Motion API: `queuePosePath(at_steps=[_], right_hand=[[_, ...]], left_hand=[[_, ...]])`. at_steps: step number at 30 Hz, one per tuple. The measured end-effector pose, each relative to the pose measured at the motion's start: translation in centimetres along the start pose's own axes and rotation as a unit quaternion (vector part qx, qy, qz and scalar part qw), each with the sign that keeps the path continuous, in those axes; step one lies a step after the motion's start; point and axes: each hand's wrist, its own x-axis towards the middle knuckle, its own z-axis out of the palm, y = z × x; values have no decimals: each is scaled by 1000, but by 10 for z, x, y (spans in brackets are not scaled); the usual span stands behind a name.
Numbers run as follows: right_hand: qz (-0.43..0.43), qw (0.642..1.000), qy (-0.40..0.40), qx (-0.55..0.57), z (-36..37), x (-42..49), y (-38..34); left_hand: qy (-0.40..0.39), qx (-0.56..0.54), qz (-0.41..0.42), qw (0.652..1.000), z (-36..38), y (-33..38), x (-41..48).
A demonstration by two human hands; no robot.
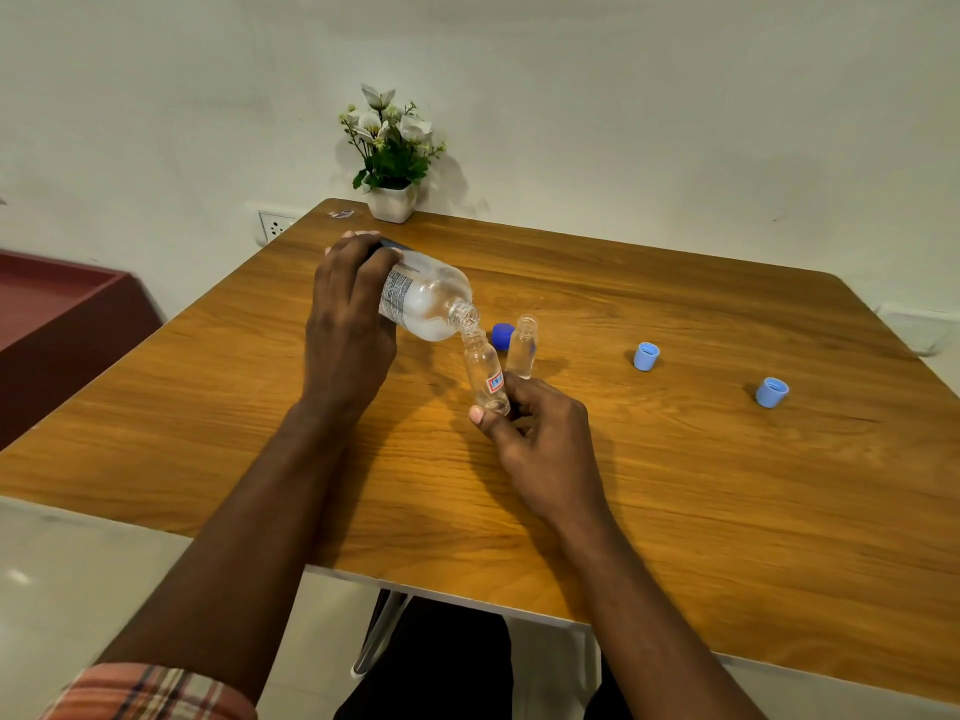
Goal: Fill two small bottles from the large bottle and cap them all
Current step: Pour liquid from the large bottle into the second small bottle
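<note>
The left hand wraps its fingers round the large bottle, tipped so its mouth points toward 4 o'clock, at the lip of the first small bottle. The right hand pinches that bottle near its base, leaning it toward 11 o'clock. A good pour likely needs the two mouths kept lined up, a slow tilt and a firm low pinch. The second small bottle stands open just beside at 1 o'clock, near the dark blue cap. Two light blue caps lie at 3 o'clock on the surface.
</note>
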Motion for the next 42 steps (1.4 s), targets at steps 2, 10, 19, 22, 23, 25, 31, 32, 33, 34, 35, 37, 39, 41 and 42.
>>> queuePosePath(at_steps=[2, 10, 19, 22, 23, 25, 31, 32, 33, 34, 35, 37, 39, 41, 42], right_hand=[[1, 1000, -1, 1, 0, 0, 0], [-2, 1000, -2, 3, 0, 0, 0], [0, 1000, -4, 7, 0, 0, 0], [2, 1000, -4, 6, 0, 1, 0], [2, 1000, -4, 6, 0, 0, 0], [0, 1000, -2, 5, 0, 0, 0], [1, 1000, -1, 4, 0, 0, -1], [0, 1000, -1, 4, -1, 0, -1], [0, 1000, -1, 4, -1, 0, -1], [0, 1000, -1, 4, -1, 0, -1], [1, 1000, -2, 5, -1, 0, 0], [2, 1000, -2, 4, 0, 0, 0], [0, 1000, -3, 3, 0, 0, -1], [-2, 1000, -2, 4, 0, 0, -1], [-2, 1000, -2, 4, 0, 0, -1]], left_hand=[[0, 1, 0, 1000, 0, 0, 0], [-3, 3, -2, 1000, 0, 1, 0], [-7, 2, -2, 1000, -1, 2, 0], [-8, 2, -3, 1000, -1, 2, 0], [-9, 2, -4, 1000, -1, 2, 0], [-10, 1, -6, 1000, -1, 2, 0], [-7, 0, -4, 1000, 0, 1, -1], [-7, 0, -3, 1000, 0, 1, -1], [-7, 0, -3, 1000, 0, 1, -1], [-7, 0, -4, 1000, 0, 1, -1], [-7, 1, -4, 1000, 0, 1, -1], [-8, 2, -4, 1000, 1, 1, -1], [-8, 2, -4, 1000, 0, 1, -1], [-8, 3, -3, 1000, 0, 1, -1], [-7, 4, -2, 1000, -1, 1, 0]])
